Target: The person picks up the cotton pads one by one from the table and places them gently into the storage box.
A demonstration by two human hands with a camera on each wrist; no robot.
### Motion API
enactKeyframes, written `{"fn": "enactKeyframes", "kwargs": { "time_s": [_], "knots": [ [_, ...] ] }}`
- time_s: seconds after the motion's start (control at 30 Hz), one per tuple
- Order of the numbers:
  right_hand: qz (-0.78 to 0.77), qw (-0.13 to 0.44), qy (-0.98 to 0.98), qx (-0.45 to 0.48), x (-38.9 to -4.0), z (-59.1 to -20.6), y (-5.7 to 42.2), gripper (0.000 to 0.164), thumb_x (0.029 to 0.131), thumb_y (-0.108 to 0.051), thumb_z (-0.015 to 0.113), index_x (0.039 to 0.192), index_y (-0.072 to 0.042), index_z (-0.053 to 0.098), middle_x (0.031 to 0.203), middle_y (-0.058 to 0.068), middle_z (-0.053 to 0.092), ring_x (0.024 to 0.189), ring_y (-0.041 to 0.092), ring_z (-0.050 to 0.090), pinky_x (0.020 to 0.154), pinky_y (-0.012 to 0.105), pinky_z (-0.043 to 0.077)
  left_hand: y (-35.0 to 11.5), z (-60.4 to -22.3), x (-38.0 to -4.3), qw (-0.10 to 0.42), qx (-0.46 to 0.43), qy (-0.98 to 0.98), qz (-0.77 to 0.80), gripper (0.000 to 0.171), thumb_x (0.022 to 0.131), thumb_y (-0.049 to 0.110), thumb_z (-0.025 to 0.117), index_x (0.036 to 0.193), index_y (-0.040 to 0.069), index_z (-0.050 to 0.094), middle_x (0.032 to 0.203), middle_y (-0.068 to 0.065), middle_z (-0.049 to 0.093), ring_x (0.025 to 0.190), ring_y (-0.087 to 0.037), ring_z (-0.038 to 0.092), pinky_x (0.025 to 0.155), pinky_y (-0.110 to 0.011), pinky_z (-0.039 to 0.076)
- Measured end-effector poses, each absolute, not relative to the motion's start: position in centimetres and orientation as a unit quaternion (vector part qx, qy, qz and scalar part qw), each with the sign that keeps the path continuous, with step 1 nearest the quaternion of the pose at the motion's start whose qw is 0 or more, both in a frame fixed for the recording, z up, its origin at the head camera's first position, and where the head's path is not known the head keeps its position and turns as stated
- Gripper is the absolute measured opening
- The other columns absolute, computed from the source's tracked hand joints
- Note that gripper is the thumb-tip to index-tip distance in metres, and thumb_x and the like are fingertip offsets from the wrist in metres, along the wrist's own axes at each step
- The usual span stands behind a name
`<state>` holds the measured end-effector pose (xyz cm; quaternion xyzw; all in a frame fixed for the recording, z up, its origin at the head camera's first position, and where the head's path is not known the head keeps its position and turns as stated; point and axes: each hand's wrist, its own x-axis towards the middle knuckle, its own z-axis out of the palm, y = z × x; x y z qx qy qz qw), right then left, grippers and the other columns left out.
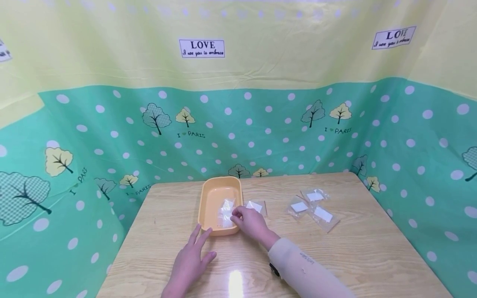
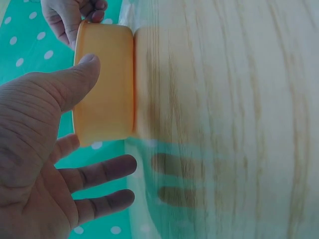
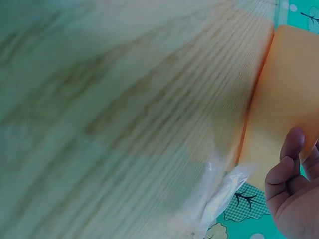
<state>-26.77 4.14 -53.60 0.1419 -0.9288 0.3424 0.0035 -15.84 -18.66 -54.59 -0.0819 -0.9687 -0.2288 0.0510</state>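
Observation:
In the head view an orange plastic tray (image 1: 203,203) stands on the table, with clear zip bags (image 1: 226,219) holding white pieces inside it. My right hand (image 1: 250,222) reaches over the tray's right rim, fingers curled and fingertips beside those bags. Whether it pinches a bag edge is hidden; the right wrist view shows the bent fingers (image 3: 291,169) against the tray's outer wall. My left hand (image 1: 189,258) is spread at the tray's near left corner, holding nothing. In the left wrist view its thumb (image 2: 82,74) lies in front of the orange wall.
Another zip bag (image 1: 254,207) with a white piece lies just right of the tray. Farther right, three more bags (image 1: 323,215) lie close together on the wooden table (image 1: 357,256). A green and yellow patterned curtain (image 1: 261,136) surrounds the table's back and sides.

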Motion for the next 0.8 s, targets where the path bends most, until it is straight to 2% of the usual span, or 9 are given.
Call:
{"fn": "enactKeyframes", "kwargs": {
  "time_s": [0.23, 0.5, 0.8],
  "knots": [
    [0.342, 0.011, -0.927, 0.156, -26.78, -53.90, 4.18, 0.016, 0.104, -0.032, 0.072, 0.112, -0.019, 0.075, 0.101, -0.005, 0.078, 0.089, 0.010, 0.069, 0.083, 0.032, 0.062, -18.68, -54.63, -15.84, 0.053, -0.081, -0.969, -0.228, 0.074, 0.094, 0.039, 0.082, 0.159, 0.024, 0.051, 0.172, -0.022, 0.036, 0.102, -0.050, 0.075, 0.083, -0.068, 0.062],
    [0.348, 0.017, -0.922, 0.167, -26.68, -53.94, 4.31, 0.016, 0.104, -0.032, 0.071, 0.112, -0.019, 0.076, 0.103, -0.004, 0.079, 0.096, 0.016, 0.074, 0.088, 0.037, 0.064, -18.69, -54.63, -15.78, 0.052, -0.080, -0.970, -0.223, 0.075, 0.094, 0.040, 0.083, 0.160, 0.025, 0.050, 0.172, -0.020, 0.036, 0.090, -0.043, 0.076, 0.081, -0.066, 0.062],
    [0.353, 0.017, -0.920, 0.167, -26.69, -53.95, 4.35, 0.015, 0.104, -0.030, 0.071, 0.111, -0.019, 0.076, 0.102, -0.003, 0.079, 0.095, 0.015, 0.073, 0.086, 0.036, 0.064, -18.66, -54.57, -15.76, 0.052, -0.079, -0.971, -0.221, 0.075, 0.094, 0.040, 0.082, 0.160, 0.025, 0.050, 0.172, -0.020, 0.036, 0.093, -0.046, 0.076, 0.082, -0.067, 0.062]
  ]
}}
